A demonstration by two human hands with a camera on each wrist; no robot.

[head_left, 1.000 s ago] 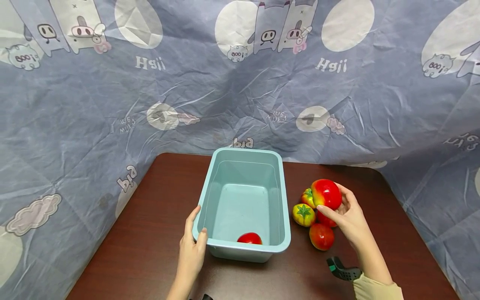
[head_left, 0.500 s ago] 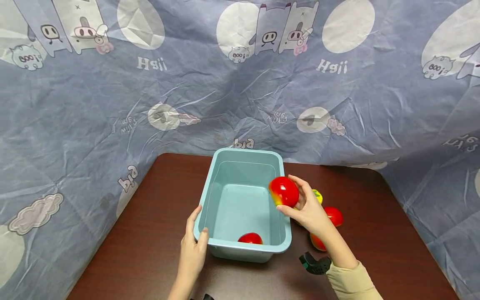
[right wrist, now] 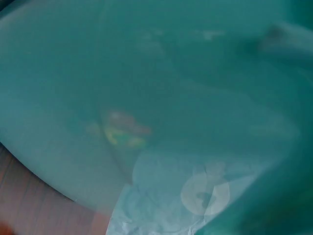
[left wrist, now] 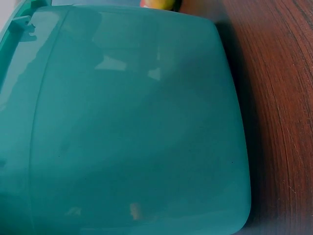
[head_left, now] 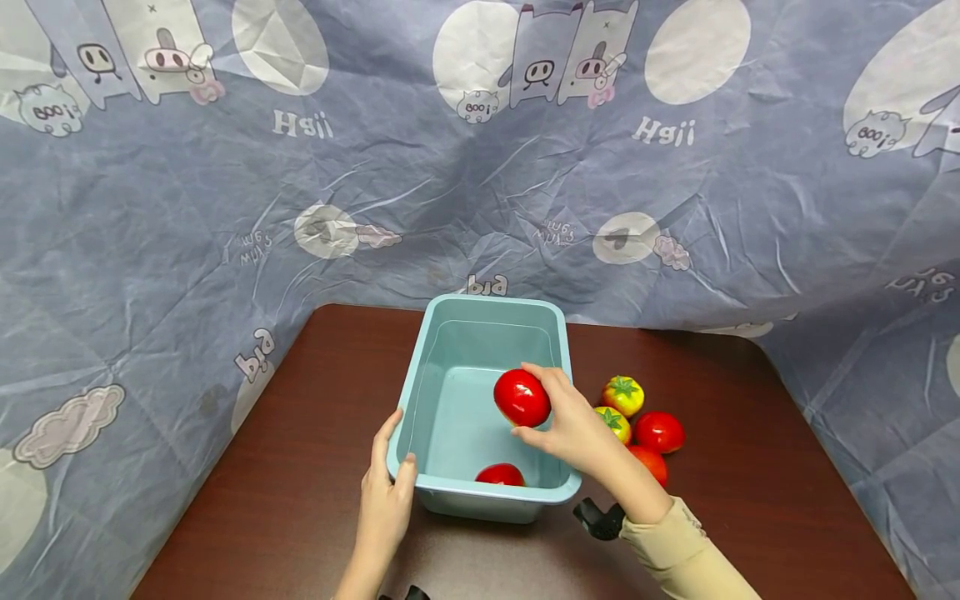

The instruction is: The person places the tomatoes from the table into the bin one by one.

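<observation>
My right hand (head_left: 573,421) pinches a glossy red tomato (head_left: 522,398) between thumb and fingers, above the inside of a light blue-green plastic bin (head_left: 491,308). At the bin's near left corner, my left hand (head_left: 386,492) grips the rim, thumb over the near edge and fingers along the left side. Another red tomato (head_left: 501,475) lies at the near end of the bin floor, partly hidden by the rim. The left wrist view is filled by the bin's outer wall (left wrist: 137,122). A blurred blue-green bin surface (right wrist: 146,73) fills most of the right wrist view.
Right of the bin, several tomatoes sit close together on the dark wooden table (head_left: 750,467): a yellow one with a green top (head_left: 623,395), another partly behind my right hand, and red ones (head_left: 659,432). A grey-blue printed cloth (head_left: 420,192) hangs behind the table.
My right hand has carried the red tomato left from over the group on the table to above the bin. The left hand stays on the bin's corner.
</observation>
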